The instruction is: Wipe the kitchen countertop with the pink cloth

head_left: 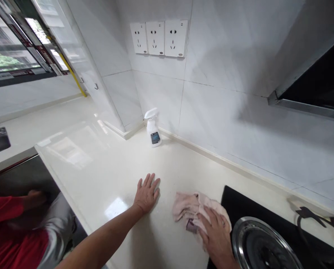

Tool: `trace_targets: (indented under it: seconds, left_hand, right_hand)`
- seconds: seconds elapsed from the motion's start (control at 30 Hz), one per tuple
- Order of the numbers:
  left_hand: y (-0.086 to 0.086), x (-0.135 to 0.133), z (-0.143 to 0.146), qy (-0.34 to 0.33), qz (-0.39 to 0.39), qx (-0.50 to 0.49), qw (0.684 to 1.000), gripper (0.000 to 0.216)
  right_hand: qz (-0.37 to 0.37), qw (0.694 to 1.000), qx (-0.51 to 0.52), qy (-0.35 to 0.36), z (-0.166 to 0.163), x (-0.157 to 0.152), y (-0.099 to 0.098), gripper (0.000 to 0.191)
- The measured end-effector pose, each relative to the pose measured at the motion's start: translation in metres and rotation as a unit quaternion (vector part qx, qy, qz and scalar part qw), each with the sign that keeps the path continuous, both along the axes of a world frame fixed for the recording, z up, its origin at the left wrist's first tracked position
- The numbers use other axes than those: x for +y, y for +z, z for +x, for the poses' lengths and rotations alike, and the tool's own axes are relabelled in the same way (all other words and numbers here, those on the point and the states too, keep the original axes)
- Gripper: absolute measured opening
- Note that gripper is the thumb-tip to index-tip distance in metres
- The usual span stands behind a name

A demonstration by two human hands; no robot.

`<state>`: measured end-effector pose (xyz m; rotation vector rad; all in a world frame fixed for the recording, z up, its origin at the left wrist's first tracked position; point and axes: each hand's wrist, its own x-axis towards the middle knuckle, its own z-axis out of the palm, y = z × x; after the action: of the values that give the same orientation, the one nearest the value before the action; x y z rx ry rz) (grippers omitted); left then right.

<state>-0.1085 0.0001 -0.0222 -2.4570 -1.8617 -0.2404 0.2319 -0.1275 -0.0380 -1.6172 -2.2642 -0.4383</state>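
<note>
My left hand (146, 193) lies flat on the cream countertop (105, 172), fingers stretched out, holding nothing. My right hand (217, 235) presses down on a crumpled pink cloth (187, 207), fingers spread over it, at the left edge of a black cooktop (239, 203). The cloth lies on the counter between my two hands.
A white spray bottle (152, 129) stands in the corner against the tiled wall. A round steel burner ring (263, 244) sits on the cooktop, with a black pan support (312, 216) further right. Three wall sockets (159, 38) are above. A range hood (312, 87) hangs at right.
</note>
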Motion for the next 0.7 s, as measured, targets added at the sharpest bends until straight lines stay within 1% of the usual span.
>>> trace_targets:
  seconds: [0.1,0.17,0.27,0.4,0.5,0.6,0.7]
  left_hand:
    - [-0.001,0.0,0.0,0.001,0.002,-0.004,1.0,0.048]
    - [-0.002,0.0,0.0,0.001,0.0,-0.006,1.0,0.048]
    - [-0.003,0.0,0.0,0.004,-0.005,-0.007,1.0,0.049]
    - [-0.002,-0.001,0.0,0.004,-0.011,-0.01,1.0,0.048]
    - [-0.002,-0.002,0.001,0.003,-0.012,-0.011,1.0,0.047]
    - [-0.002,-0.001,0.0,0.003,-0.011,-0.014,1.0,0.048]
    - [-0.004,-0.002,0.0,0.003,-0.011,-0.016,1.0,0.048]
  right_hand:
    - [-0.034,0.998,0.025,-0.036,0.021,0.032,-0.002,0.041]
    - [-0.042,0.997,0.04,-0.057,0.034,0.053,-0.003,0.047]
    - [-0.051,0.994,0.051,-0.076,0.051,0.082,-0.001,0.055]
    - [-0.083,0.989,0.053,-0.114,0.07,0.116,0.003,0.057]
    - [-0.103,0.98,0.068,-0.155,0.085,0.135,0.004,0.064]
    - [-0.132,0.969,0.091,-0.188,0.103,0.146,0.004,0.07]
    - [-0.159,0.961,0.1,-0.204,0.12,0.151,0.006,0.065]
